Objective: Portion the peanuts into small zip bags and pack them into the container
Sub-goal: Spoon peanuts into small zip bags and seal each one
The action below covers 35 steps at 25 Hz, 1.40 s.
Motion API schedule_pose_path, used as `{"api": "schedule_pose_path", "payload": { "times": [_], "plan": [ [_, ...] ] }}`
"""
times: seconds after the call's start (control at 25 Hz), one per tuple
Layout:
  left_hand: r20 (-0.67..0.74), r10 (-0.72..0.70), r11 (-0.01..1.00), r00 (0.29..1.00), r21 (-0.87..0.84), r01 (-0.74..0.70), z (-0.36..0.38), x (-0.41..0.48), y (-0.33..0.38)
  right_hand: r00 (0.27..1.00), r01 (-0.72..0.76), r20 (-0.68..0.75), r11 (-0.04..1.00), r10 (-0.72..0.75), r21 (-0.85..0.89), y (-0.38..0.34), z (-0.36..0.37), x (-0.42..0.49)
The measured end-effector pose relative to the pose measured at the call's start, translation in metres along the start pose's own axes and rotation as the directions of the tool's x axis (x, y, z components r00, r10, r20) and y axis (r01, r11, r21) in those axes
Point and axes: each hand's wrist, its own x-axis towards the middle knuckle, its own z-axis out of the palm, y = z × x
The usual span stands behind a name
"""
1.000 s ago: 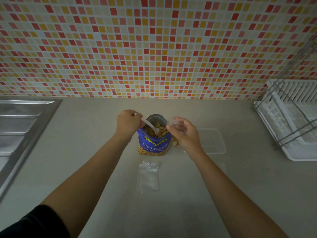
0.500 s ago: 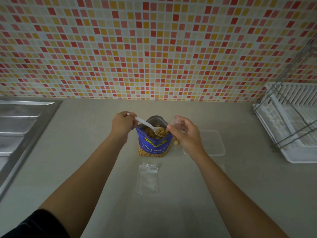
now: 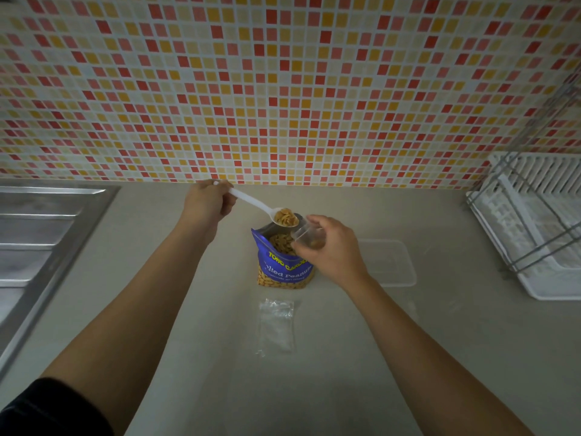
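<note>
Head view: peanuts (image 3: 286,217) heaped on spoon (image 3: 251,201), just above open peanut bag (image 3: 284,265) mid-counter. Left hand (image 3: 207,204) pinching spoon handle, right hand (image 3: 330,247) wrapped round small zip bag (image 3: 308,237). Spare bags (image 3: 276,325) nearer, container (image 3: 390,262) right.

- Left hand (image 3: 207,201) is bare: no glove, ring or watch shows.
- Left forearm (image 3: 141,297) is uncovered up to a black sleeve (image 3: 47,407), a dark rounded cuff edge at the frame's lower left corner.
- Right hand (image 3: 330,250) is bare as well.
- Right forearm (image 3: 424,350) shows no sleeve or wristband.
</note>
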Motion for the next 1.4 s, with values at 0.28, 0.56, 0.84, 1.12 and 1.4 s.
{"api": "schedule_pose_path", "payload": {
  "times": [0.28,0.56,0.84,1.12,1.4],
  "plan": [
    [0.251,0.507,0.74,0.824,0.364,-0.566,0.016,-0.044,0.023,0.995,-0.022,-0.095,0.986,0.038,0.166,-0.015,0.013,0.001],
    [0.486,0.614,0.476,0.622,0.4,-0.783,0.013,-0.062,0.039,0.991,-0.006,-0.127,0.971,0.037,0.238,-0.015,0.011,-0.005],
    [0.117,0.461,0.846,0.88,0.241,-0.475,0.002,-0.038,0.027,0.972,-0.179,-0.077,0.911,0.222,0.372,-0.007,-0.009,-0.01],
    [0.087,0.244,0.813,0.966,0.524,-0.252,0.015,-0.041,-0.052,0.954,-0.216,-0.11,0.893,0.279,0.395,0.001,-0.03,-0.014],
    [0.192,0.621,0.546,0.76,0.589,-0.596,0.022,-0.087,-0.059,0.956,-0.189,-0.126,0.883,0.266,0.43,-0.001,-0.047,-0.023]
  ]
}}
